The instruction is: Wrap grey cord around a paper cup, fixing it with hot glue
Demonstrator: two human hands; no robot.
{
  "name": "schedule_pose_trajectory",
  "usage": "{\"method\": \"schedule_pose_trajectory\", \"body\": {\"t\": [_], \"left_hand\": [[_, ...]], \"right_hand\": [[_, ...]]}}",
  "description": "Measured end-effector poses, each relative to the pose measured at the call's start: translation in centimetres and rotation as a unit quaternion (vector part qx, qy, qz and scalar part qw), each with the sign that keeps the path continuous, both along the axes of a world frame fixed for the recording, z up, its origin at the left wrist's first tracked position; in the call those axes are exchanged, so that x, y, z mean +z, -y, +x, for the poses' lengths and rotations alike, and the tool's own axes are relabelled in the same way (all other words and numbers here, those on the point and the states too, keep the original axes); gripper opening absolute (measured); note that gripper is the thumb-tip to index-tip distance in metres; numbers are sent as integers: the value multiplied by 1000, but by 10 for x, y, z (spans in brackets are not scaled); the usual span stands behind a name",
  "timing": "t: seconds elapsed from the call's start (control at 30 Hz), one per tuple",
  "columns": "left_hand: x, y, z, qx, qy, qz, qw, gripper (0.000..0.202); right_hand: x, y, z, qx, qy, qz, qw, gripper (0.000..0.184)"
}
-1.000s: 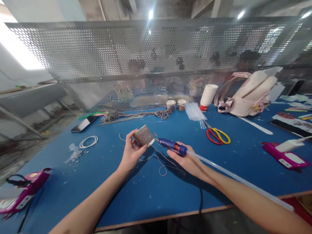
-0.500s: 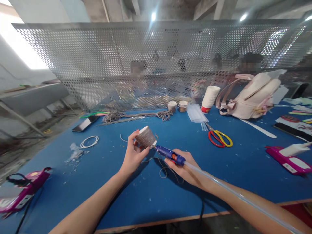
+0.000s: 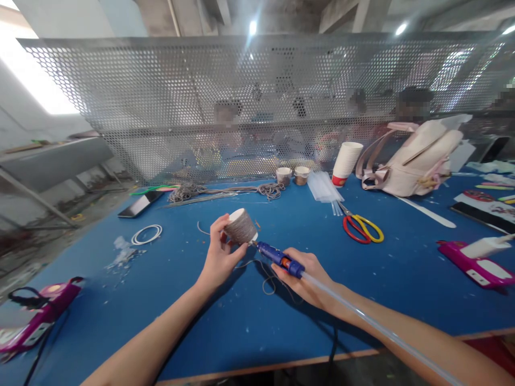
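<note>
A paper cup (image 3: 241, 227) wound with grey-brown cord is tilted on its side in my left hand (image 3: 220, 252), thumb and fingers closed around it. My right hand (image 3: 308, 273) grips a blue glue gun (image 3: 277, 256), whose nozzle is at the cup's lower rim, beside my left thumb. A long clear glue stick (image 3: 354, 308) runs from the gun's back end over my right forearm. Loose cord (image 3: 269, 284) trails in a loop on the blue table below the cup.
Behind lie cord bundles (image 3: 189, 192), two wrapped cups (image 3: 301, 176), stacked paper cups (image 3: 346, 163) and clear glue sticks (image 3: 325, 186). Scissors (image 3: 364, 228) and a pink backpack (image 3: 414, 158) are on the right. Magenta power strips (image 3: 475, 262) sit at both sides; a white cable coil (image 3: 147, 235) lies left.
The glue gun's back end and the glue stick have shifted slightly left and down. The nozzle stays at the cup's rim, and my left hand holds nearly still.
</note>
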State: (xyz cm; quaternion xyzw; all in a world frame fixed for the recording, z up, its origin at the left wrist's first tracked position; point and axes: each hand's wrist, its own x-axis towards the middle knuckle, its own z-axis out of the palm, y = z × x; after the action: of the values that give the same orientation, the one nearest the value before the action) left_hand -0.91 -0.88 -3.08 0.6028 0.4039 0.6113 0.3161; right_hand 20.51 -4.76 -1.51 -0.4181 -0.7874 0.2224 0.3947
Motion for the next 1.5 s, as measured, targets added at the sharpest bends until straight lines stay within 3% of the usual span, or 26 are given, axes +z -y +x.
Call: {"method": "schedule_pose_trajectory", "body": {"t": [0.57,0.8,1.13,1.33,1.5], "left_hand": [[-1,-1,-2,-8,-19,34,999,53],[-2,-2,-3,-3,-20,39,999,53],[-2,-1,-4,3,-36,28,999,53],[-1,-2,-7,-14,-26,27,999,55],[1,-1,-8,-35,-18,18,999,53]], "right_hand": [[-3,0,2,2,7,75,997,21],[-4,-1,3,-28,10,47,998,22],[-2,1,1,0,14,46,999,22],[5,-1,4,-48,-11,-16,999,24],[8,2,3,-20,-24,-31,999,23]]}}
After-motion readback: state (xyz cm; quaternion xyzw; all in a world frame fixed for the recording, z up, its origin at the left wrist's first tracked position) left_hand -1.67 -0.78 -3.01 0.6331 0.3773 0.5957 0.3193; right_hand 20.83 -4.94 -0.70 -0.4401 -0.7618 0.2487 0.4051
